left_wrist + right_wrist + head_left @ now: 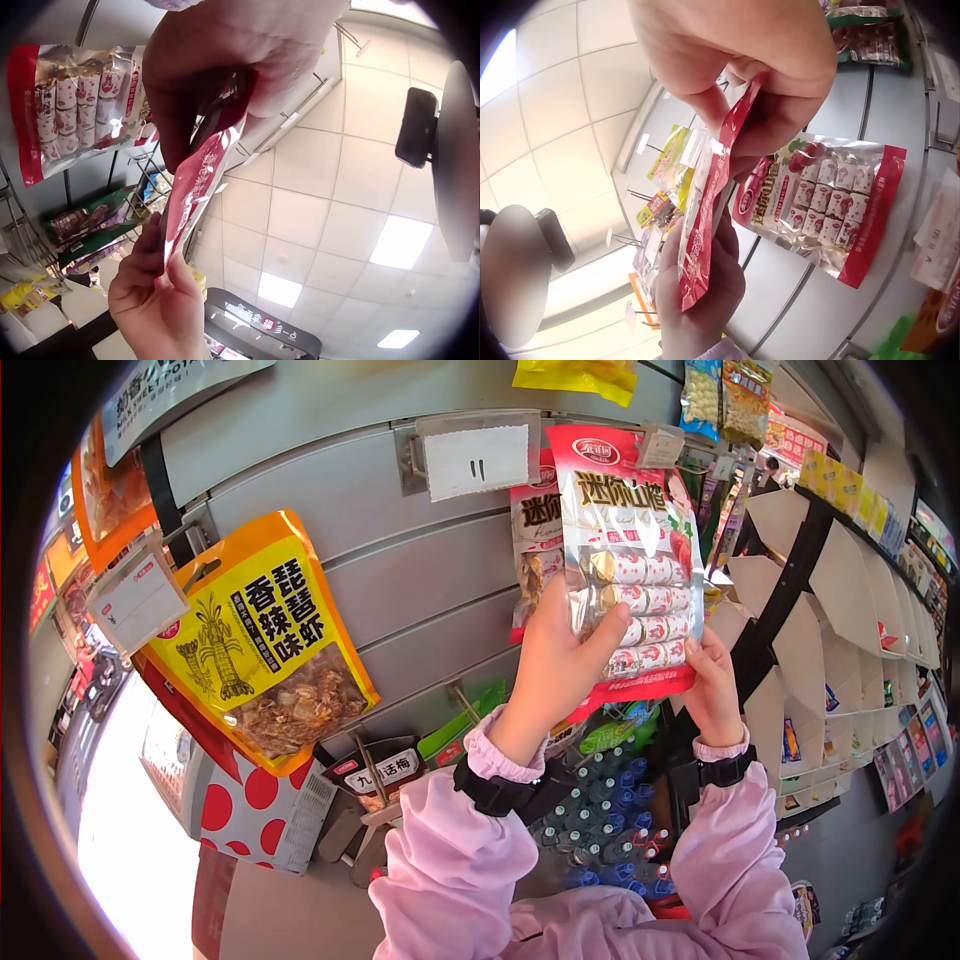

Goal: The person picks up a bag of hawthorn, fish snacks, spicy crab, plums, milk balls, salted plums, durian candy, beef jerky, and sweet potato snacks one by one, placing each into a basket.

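A red, white and clear packet of wrapped hawthorn candy rolls [640, 510] is held up by both hands in front of the shelf wall. My left hand [565, 665] grips its lower left side, thumb across the front. At the lower right edge, my right hand [712, 685] pinches it between thumb and fingers. Both wrist views show the packet's red bottom edge [196, 191] with a hand on each side. Behind it hangs a matching packet [829, 199], partly covered in the head view.
A white price card [478, 463] reading 11 sticks out near the held packet. To the left hangs a yellow and orange snack bag [265, 650]. Below are hooks with a dark plum bag [385, 772] and several bottles [600, 810]. Tiered display racks [830, 630] stand at right.
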Action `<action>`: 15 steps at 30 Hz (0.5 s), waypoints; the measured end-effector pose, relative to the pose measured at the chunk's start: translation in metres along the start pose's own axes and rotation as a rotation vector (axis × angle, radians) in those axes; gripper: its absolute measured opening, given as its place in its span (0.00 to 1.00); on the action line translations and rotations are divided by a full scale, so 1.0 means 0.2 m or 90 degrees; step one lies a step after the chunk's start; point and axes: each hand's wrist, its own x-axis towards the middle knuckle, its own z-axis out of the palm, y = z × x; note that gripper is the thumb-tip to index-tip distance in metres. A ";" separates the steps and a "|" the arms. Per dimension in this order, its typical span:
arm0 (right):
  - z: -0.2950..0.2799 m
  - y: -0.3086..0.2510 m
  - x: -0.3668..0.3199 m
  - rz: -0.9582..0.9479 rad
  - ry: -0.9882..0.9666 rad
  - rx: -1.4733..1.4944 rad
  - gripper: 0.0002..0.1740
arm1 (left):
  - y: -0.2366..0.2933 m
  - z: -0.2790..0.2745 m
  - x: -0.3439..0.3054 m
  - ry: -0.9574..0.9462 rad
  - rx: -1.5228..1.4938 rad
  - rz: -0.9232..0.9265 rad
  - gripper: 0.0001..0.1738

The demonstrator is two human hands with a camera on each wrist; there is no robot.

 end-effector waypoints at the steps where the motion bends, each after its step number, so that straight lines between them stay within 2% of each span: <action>1: -0.01 0.01 0.01 0.000 -0.005 0.003 0.19 | 0.00 0.00 0.00 -0.002 -0.008 0.007 0.19; 7: -0.06 0.05 0.05 0.022 -0.029 0.043 0.18 | 0.00 0.03 0.00 0.012 0.066 -0.021 0.20; 15: -0.13 0.06 0.02 0.033 -0.043 0.066 0.18 | -0.05 0.07 -0.05 0.021 0.039 -0.019 0.18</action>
